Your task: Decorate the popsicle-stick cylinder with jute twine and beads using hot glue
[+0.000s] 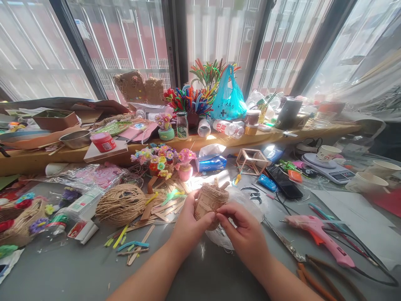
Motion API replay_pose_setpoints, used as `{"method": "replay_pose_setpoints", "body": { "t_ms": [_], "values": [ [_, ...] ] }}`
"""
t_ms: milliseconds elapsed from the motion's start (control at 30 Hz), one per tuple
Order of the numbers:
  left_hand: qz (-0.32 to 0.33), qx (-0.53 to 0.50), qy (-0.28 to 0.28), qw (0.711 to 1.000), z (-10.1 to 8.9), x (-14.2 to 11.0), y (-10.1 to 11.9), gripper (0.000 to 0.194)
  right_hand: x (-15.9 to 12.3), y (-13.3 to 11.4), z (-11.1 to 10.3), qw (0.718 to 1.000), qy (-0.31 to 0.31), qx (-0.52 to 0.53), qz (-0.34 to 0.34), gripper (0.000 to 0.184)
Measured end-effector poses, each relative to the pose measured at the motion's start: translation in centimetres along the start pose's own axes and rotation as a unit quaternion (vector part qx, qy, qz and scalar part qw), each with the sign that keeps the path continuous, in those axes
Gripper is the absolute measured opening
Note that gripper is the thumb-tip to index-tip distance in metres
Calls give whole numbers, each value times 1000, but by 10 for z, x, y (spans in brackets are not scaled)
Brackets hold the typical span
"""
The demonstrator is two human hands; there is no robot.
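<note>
Both my hands meet over the middle of a cluttered grey table (pixel 200 271). My left hand (pixel 187 223) is closed around a small craft piece of wooden sticks wrapped in jute twine (pixel 209 200), held upright. My right hand (pixel 242 228) pinches at the piece's lower right side, fingers pressed together against the twine. A large ball of jute twine (pixel 120 203) lies to the left, with loose wooden sticks (pixel 158 211) scattered between it and my hands.
A pink glue gun (pixel 316 234) and scissors (pixel 283 240) lie to the right. A black phone (pixel 283 182), a wooden cube frame (pixel 250 161), small flower pots (pixel 163 161) and a tissue pack (pixel 211 162) stand behind. The window ledge (pixel 219 142) holds jars, pipe cleaners and a blue bag (pixel 228 100).
</note>
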State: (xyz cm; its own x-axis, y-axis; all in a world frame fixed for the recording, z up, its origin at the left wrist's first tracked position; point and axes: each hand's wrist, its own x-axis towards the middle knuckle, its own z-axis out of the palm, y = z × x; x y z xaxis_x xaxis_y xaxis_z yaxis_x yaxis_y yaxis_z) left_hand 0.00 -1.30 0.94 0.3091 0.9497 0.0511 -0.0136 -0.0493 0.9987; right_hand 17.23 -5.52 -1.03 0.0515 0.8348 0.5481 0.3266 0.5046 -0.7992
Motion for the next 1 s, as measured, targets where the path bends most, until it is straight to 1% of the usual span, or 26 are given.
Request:
{"method": "replay_pose_setpoints", "body": {
  "t_ms": [167,300,400,500,633,800,1000],
  "values": [
    [0,15,8,1000,0,0,1,68,1,-2,-1,999,4,-34,-38,8],
    [6,10,-4,1000,-1,-2,0,68,3,-4,-2,996,5,-58,-63,10],
    [16,1,-26,1000,0,-3,-1,73,5,-6,-3,994,13,-71,-84,13],
    [12,-17,-33,999,3,-5,0,81,6,-7,-4,993,24,-80,-83,14],
    [12,-20,-22,999,5,-4,-1,76,6,-4,-4,994,12,-81,-71,14],
    [20,-10,-34,999,1,-3,-7,74,4,0,-3,995,5,-68,-68,14],
    [36,-12,-34,999,0,-4,-9,72,5,-1,-3,995,3,-67,-69,14]
  ]
}}
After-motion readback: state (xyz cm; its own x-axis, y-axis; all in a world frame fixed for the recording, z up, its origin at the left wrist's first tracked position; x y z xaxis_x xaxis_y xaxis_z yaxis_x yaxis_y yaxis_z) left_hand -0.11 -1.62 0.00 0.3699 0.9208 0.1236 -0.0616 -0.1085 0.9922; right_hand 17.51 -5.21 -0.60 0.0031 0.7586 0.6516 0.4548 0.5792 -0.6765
